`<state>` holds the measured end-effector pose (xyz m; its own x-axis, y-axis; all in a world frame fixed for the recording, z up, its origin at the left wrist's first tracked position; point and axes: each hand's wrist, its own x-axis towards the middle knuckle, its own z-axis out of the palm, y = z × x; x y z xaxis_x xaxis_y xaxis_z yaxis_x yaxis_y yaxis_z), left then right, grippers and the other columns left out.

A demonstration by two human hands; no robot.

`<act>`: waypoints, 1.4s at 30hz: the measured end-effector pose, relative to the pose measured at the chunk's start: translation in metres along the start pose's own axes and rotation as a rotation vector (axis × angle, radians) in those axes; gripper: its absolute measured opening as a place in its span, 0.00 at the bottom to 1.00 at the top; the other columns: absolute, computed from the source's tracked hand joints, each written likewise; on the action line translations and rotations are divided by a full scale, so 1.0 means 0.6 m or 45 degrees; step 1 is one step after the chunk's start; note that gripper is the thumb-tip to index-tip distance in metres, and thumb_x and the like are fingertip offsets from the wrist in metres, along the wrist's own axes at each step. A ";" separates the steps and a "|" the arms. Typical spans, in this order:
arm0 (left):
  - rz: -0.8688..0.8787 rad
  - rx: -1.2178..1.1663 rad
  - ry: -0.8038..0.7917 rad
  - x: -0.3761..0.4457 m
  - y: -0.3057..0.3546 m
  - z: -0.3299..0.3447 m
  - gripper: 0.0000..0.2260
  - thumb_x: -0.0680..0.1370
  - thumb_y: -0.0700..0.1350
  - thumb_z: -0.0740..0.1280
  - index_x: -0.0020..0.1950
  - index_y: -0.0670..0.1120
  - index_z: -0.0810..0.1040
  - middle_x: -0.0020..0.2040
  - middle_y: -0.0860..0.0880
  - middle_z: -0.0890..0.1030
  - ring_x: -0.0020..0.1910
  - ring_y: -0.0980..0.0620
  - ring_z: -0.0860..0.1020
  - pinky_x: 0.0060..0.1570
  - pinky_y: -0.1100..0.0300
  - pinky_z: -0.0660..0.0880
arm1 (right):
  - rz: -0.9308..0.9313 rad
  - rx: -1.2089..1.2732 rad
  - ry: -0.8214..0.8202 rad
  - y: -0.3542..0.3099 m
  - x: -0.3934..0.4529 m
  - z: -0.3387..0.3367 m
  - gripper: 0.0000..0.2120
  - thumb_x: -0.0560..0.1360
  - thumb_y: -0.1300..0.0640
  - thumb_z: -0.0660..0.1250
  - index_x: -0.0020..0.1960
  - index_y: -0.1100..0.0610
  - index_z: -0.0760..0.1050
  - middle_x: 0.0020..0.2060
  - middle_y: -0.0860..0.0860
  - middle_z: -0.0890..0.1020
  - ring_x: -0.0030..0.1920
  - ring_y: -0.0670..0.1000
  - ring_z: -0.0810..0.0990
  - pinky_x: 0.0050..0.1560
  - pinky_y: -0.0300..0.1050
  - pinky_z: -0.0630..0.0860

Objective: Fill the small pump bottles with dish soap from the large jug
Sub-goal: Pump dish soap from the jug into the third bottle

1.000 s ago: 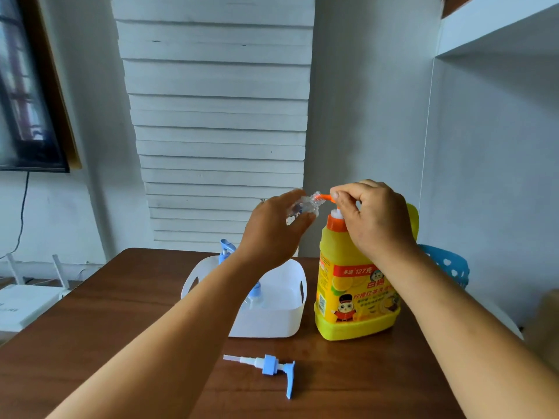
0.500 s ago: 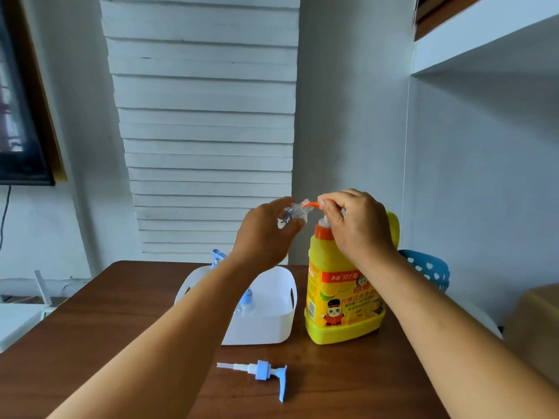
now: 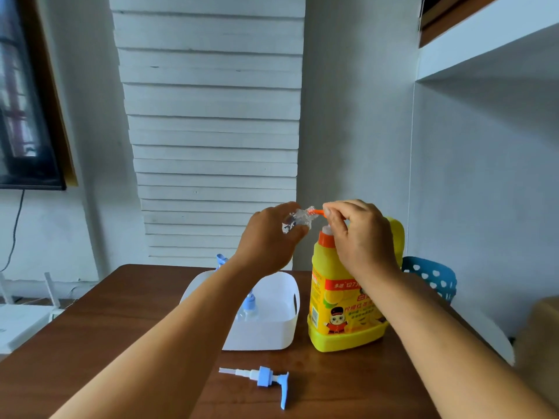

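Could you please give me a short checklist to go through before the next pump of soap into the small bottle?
1. Left hand holds the small clear bottle up at the spout: ok.
2. Orange spout tip meets the bottle's mouth: cannot tell, the opening is blurred.
3. Right hand rests on the pump head of the yellow jug: ok.
4. Jug stands upright on the table: ok.
5. Loose blue pump lies on the table, ready to refit: ok.
6. Soap level in the small bottle: cannot tell.
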<state>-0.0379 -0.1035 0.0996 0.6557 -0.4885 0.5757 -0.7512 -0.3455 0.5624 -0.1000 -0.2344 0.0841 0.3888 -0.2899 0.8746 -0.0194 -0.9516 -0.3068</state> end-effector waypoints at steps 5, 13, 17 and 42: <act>-0.010 0.045 -0.045 -0.005 -0.005 0.004 0.14 0.76 0.49 0.64 0.60 0.49 0.75 0.56 0.47 0.81 0.54 0.47 0.77 0.52 0.55 0.73 | -0.017 -0.028 -0.040 -0.004 -0.008 0.005 0.10 0.76 0.57 0.64 0.51 0.61 0.80 0.46 0.56 0.83 0.49 0.56 0.78 0.44 0.41 0.70; 0.024 0.040 0.013 0.005 -0.001 -0.001 0.14 0.76 0.50 0.65 0.61 0.50 0.75 0.57 0.47 0.80 0.55 0.46 0.76 0.54 0.53 0.74 | -0.013 0.017 -0.012 -0.007 0.009 -0.004 0.10 0.77 0.56 0.63 0.51 0.59 0.80 0.47 0.55 0.83 0.50 0.54 0.78 0.44 0.41 0.72; 0.022 0.037 0.009 -0.003 -0.013 0.013 0.13 0.76 0.49 0.65 0.59 0.49 0.75 0.56 0.47 0.81 0.55 0.45 0.76 0.53 0.52 0.73 | 0.011 0.035 -0.008 0.004 -0.015 0.011 0.10 0.76 0.56 0.64 0.52 0.60 0.80 0.48 0.55 0.83 0.50 0.54 0.79 0.45 0.38 0.70; 0.077 0.023 0.038 0.010 -0.010 0.003 0.13 0.75 0.50 0.65 0.59 0.52 0.75 0.55 0.49 0.80 0.52 0.47 0.77 0.50 0.54 0.74 | -0.025 0.010 -0.012 -0.005 0.017 -0.004 0.10 0.77 0.55 0.62 0.50 0.58 0.80 0.46 0.55 0.82 0.49 0.53 0.77 0.42 0.42 0.73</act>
<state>-0.0300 -0.1057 0.0986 0.6106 -0.4853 0.6258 -0.7907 -0.3304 0.5154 -0.0981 -0.2351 0.0950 0.3978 -0.2699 0.8769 -0.0045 -0.9563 -0.2923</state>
